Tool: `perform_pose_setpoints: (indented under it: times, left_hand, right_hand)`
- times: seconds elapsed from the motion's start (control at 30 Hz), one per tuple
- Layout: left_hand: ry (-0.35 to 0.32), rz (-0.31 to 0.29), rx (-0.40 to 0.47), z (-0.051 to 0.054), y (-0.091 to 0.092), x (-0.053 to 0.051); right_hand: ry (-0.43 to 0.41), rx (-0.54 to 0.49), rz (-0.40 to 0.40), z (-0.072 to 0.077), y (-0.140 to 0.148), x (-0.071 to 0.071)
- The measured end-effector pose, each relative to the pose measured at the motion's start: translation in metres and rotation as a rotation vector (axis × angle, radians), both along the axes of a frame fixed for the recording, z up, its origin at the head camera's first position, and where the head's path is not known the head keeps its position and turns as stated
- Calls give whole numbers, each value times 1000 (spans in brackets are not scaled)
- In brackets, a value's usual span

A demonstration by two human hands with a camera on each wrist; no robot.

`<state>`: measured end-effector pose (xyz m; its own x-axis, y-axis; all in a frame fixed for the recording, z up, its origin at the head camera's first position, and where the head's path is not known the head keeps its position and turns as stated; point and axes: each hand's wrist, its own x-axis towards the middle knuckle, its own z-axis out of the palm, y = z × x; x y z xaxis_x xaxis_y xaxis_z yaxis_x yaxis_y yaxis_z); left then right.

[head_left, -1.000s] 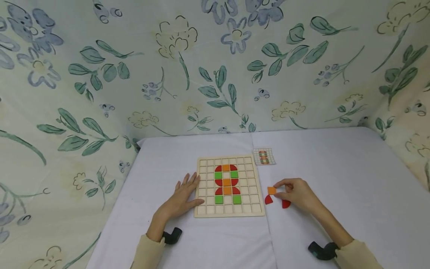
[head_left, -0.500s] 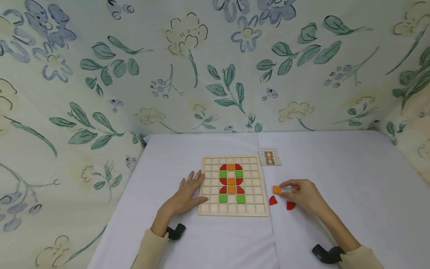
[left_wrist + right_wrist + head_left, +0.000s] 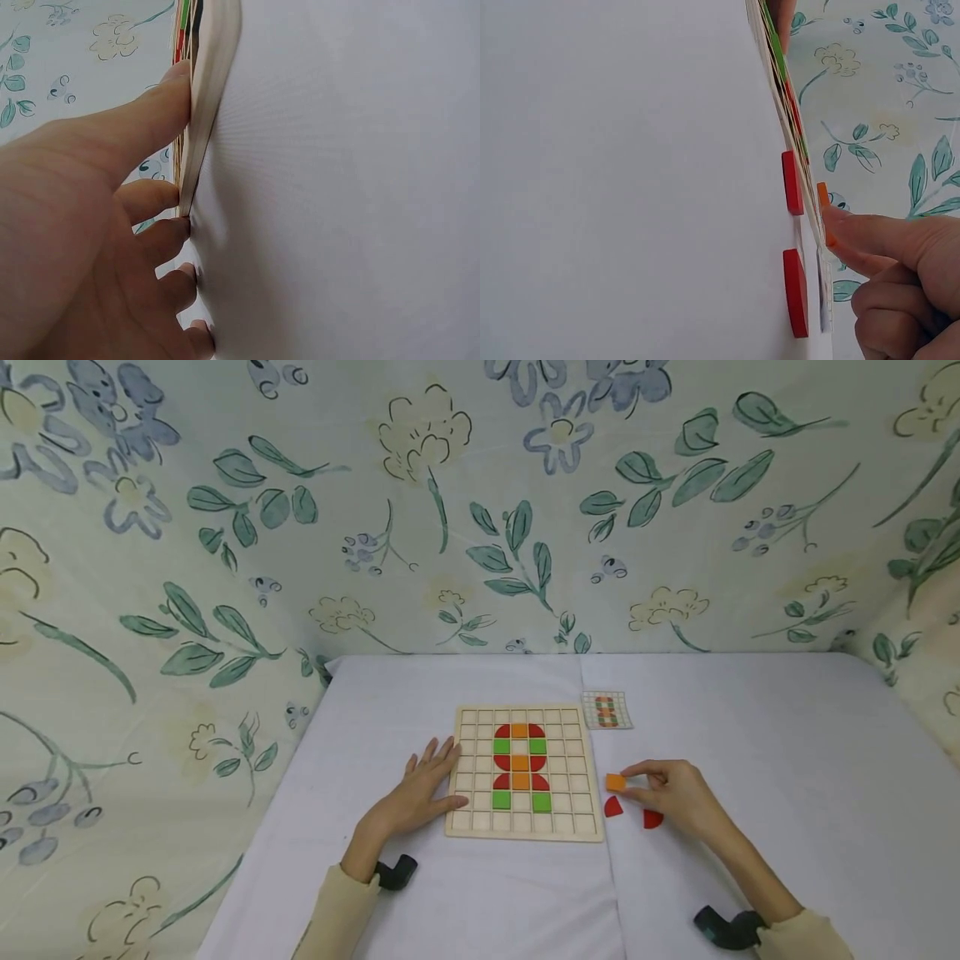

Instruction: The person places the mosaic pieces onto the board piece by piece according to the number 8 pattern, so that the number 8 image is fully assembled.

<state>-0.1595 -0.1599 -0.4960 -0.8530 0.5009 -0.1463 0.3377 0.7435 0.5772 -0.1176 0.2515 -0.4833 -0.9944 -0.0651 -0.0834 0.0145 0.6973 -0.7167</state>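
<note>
A wooden grid board (image 3: 570, 827) lies on the table, with red quarter-round, green square and orange square tiles set in its middle columns. My left hand (image 3: 416, 793) rests at the board's left edge, fingers spread, the thumb over its rim. In the left wrist view the thumb (image 3: 142, 124) touches the board's side. Just right of the board, my right hand (image 3: 678, 793) pinches an orange square tile (image 3: 616, 782) between thumb and fingertips. The right wrist view shows that tile (image 3: 823, 196) raised off the cloth. Two red quarter-round tiles (image 3: 613, 807) lie below it, one partly beneath the hand.
A small pattern card (image 3: 607, 710) with a matching red, green and orange figure lies by the board's upper right corner. White cloth (image 3: 750, 718) covers the table. A floral curtain (image 3: 420, 568) hangs behind it.
The right hand has lifted the orange tile slightly and tilted it, keeping its pinch. The whole head view has shifted a little. The left hand stays at the board's edge.
</note>
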Motion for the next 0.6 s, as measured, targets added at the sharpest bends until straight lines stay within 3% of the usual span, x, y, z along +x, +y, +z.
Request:
perform_pose_setpoints:
  times: [0.3,0.6]
  left_hand:
    - [3,9,-3,1,1,1]
    - [-7,19,-5,2,2,1]
  right_hand:
    - [-16,-26,-1,2,-26,1]
    - [-3,-126,137,-4,-70,3]
